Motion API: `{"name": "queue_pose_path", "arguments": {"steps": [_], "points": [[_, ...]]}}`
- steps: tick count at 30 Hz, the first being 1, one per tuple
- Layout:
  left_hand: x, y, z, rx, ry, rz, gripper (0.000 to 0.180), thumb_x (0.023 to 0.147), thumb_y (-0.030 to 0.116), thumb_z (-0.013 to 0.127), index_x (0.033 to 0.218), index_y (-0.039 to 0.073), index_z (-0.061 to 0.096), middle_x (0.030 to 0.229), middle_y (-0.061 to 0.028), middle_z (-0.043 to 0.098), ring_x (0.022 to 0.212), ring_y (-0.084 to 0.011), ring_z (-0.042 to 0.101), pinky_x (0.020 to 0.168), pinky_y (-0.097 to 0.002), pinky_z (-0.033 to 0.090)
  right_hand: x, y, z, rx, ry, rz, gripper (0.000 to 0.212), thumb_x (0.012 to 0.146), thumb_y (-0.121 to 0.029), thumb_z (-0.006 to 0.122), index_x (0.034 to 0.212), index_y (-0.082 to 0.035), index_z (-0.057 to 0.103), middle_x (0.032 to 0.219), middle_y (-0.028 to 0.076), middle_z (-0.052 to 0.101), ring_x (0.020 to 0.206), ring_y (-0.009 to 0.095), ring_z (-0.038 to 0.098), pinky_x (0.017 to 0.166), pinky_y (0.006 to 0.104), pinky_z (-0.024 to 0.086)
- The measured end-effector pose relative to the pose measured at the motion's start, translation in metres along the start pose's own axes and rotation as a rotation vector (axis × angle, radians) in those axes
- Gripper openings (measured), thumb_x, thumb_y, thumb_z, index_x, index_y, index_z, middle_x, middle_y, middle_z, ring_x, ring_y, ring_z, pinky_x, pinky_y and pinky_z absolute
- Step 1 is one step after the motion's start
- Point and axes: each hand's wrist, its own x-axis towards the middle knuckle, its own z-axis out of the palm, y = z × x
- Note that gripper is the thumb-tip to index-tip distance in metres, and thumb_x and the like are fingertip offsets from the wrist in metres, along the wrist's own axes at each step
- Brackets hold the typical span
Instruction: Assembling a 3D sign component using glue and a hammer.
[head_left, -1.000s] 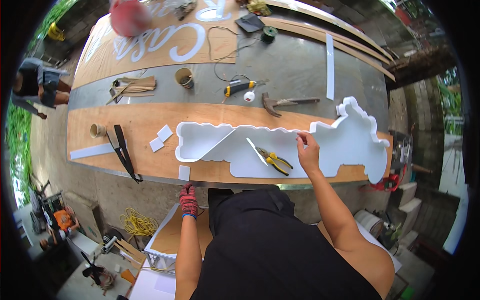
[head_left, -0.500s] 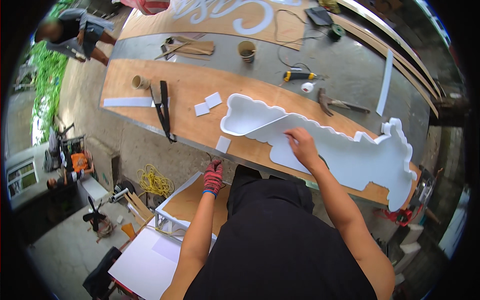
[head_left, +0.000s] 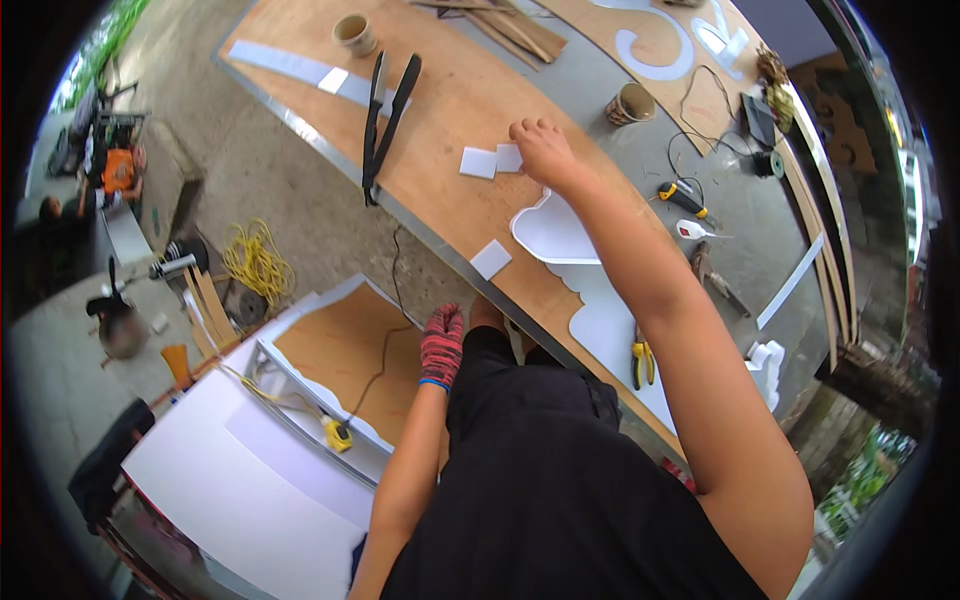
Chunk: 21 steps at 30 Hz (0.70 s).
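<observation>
My bare right hand (head_left: 545,155) reaches across the plywood board, its fingers curled at the edge of a small white square (head_left: 508,158) and partly covering it. A second white square (head_left: 478,163) lies against that one, and a third square (head_left: 491,260) is closer to me. Under my right forearm lies a large white scalloped tray-like shape (head_left: 557,232) with a raised rim, partly hidden. My left hand (head_left: 441,345), in a red and black striped glove, hangs low beside my leg with fingers closed; whatever may be in them is hidden. A dark cord (head_left: 398,285) passes close to it.
On the board are a black hair straightener (head_left: 385,125), a cup (head_left: 355,35) and yellow-handled pliers (head_left: 642,362). Beyond stand another cup (head_left: 630,104), a yellow-black tool (head_left: 683,198) and a hammer (head_left: 715,280). Lower left, a tape measure (head_left: 337,434) sits by a metal frame.
My right hand has moved left from the scalloped shape to the small white squares. The view has turned toward the left end of the board. My left hand stays low by my leg.
</observation>
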Motion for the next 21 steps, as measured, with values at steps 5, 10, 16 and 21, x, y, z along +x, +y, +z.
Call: {"name": "queue_pose_path", "arguments": {"steps": [5,10,16,21], "points": [[-0.004,0.016,0.019,0.172,-0.038,0.065,0.028,0.105,0.013,0.066,0.13,0.001,0.067,0.116,-0.0142,0.075,0.105,-0.0213,0.072,0.096,-0.034,0.057,-0.017,-0.003,-0.016,0.24,-0.01,-0.09,0.017,0.087,-0.002,0.073,0.102,-0.009,0.078,0.107,0.014,0.069,0.107,0.037,0.066,0.092,0.0456,0.054],[-0.001,0.026,0.067,0.045,-0.086,0.103,0.031,0.104,0.012,0.065,0.134,0.001,0.065,0.114,-0.014,0.074,0.102,-0.0216,0.072,0.094,-0.0343,0.057,-0.106,-0.007,-0.082,0.318,0.061,-0.296,0.019,0.093,0.001,0.068,0.109,-0.006,0.077,0.103,0.015,0.066,0.098,0.036,0.067,0.085,0.0447,0.054],[0.011,0.057,0.12,0.136,-0.091,0.154,0.043,0.098,0.011,0.069,0.14,0.002,0.064,0.127,-0.0185,0.07,0.111,-0.0308,0.071,0.098,-0.0389,0.057,-0.158,0.032,-0.033,0.23,-0.146,-0.337,0.019,0.092,0.0,0.068,0.105,-0.01,0.079,0.1,0.012,0.064,0.099,0.032,0.067,0.086,0.0435,0.055],[0.033,0.057,0.127,0.21,-0.007,0.216,0.046,0.098,0.011,0.065,0.143,0.004,0.064,0.131,-0.0229,0.066,0.119,-0.0361,0.067,0.107,-0.0433,0.053,-0.144,0.02,-0.012,0.25,-0.19,-0.433,0.019,0.093,-0.002,0.067,0.105,-0.011,0.079,0.103,0.01,0.066,0.102,0.03,0.067,0.088,0.0428,0.056]]}}
